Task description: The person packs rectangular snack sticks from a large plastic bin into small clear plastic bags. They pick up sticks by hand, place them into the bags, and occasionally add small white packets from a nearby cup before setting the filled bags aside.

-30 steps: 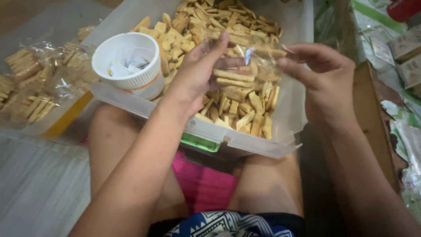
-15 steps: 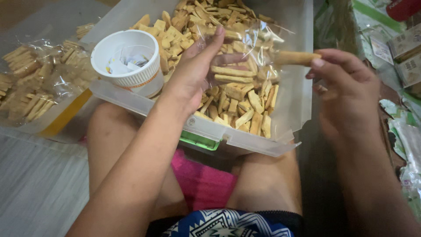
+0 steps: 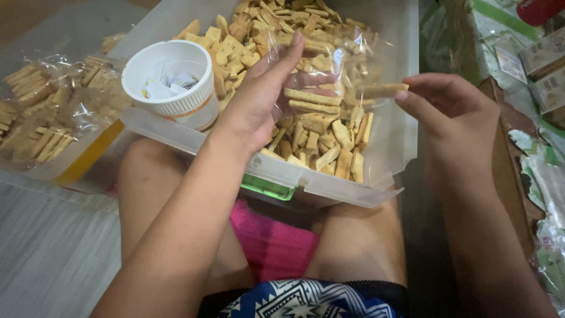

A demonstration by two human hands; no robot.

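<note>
A clear plastic box (image 3: 329,187) full of tan stick-shaped crackers (image 3: 326,138) rests on my lap. My left hand (image 3: 268,97) is over the crackers, holding a small clear plastic bag (image 3: 347,68) by its side. My right hand (image 3: 450,106) pinches one cracker stick (image 3: 381,90) at the bag's mouth; the stick lies level, its tip inside the bag. Whether other sticks lie in the bag I cannot tell, because the crackers behind show through it.
A white cup (image 3: 170,82) with small paper packets stands in the box's near-left corner. Filled clear bags of crackers (image 3: 47,118) lie in another box at left. Packets and cartons (image 3: 544,70) crowd the right edge. My bare knees are under the box.
My right hand has drawn back to the right with a cracker stick and now holds it at the bag's mouth. My left hand has lifted the bag a little higher.
</note>
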